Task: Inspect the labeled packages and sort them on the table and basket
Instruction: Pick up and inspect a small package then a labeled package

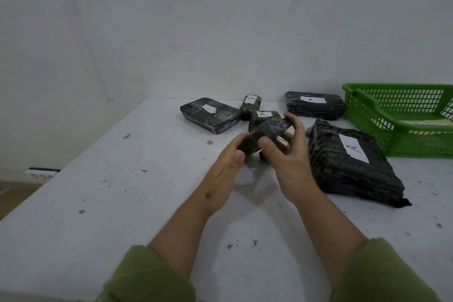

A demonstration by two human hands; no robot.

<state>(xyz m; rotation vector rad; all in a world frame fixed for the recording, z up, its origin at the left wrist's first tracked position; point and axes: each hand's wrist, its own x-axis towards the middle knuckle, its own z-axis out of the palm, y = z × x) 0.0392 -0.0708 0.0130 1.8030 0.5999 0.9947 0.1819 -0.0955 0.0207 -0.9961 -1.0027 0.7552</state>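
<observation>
Both of my hands hold a small dark wrapped package (266, 131) just above the white table (122, 179). My left hand (226, 167) grips its near end; my right hand (286, 152) curls round its right side. Its label is not visible. Behind it lies another small package (262, 117) with a white label marked A. A flat package (210, 115), a small roll-shaped package (250, 105), a rectangular package (315, 105) and a large package (353, 162) lie around, each labelled A.
A green plastic basket (392, 117) stands at the right edge, with something pale inside it. A white wall rises right behind the table. A power strip (43, 172) lies on the floor at the left.
</observation>
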